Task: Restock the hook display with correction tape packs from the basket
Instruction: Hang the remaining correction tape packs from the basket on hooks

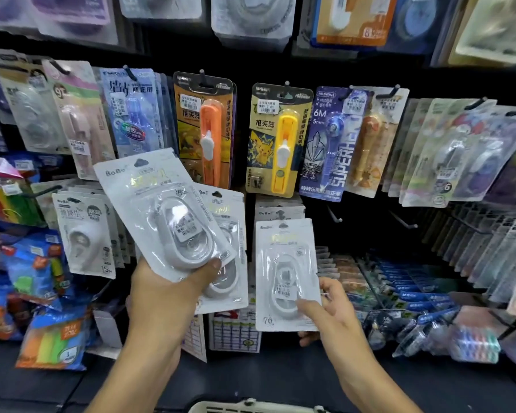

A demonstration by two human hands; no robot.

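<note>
My left hand (164, 290) grips the bottom of a white correction tape pack (161, 210), tilted left in front of the hook display, with a second white pack (227, 254) behind it, which this hand may also hold. My right hand (328, 308) pinches the lower right corner of another white pack (283, 272), which sits upright at the front of a row of like packs (277, 211) on a hook. The rim of the white basket (251, 406) shows at the bottom edge, below both hands.
Hooks on the black panel carry many blister packs: an orange clip pusher pack (206, 129), a yellow one (276, 138), a blue pen pack (331, 144). Two bare hooks (337, 217) (405, 222) jut out right of centre. Highlighter packs (51, 338) hang at lower left.
</note>
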